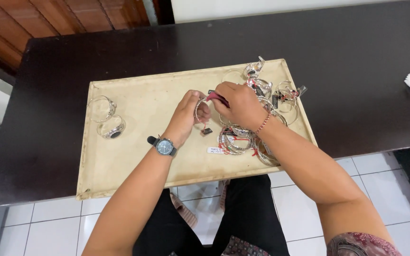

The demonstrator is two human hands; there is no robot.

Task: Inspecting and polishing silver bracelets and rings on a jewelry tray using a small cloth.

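The left hand grips a thin silver bangle at the middle of the cream tray; the right hand pinches a small pink cloth against it. A slip would likely drop it onto the tangled bangle pile at four o'clock — snagging tags.

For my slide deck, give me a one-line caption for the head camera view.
Left hand holds a silver bangle while right hand rubs it with a pink cloth over a tray.
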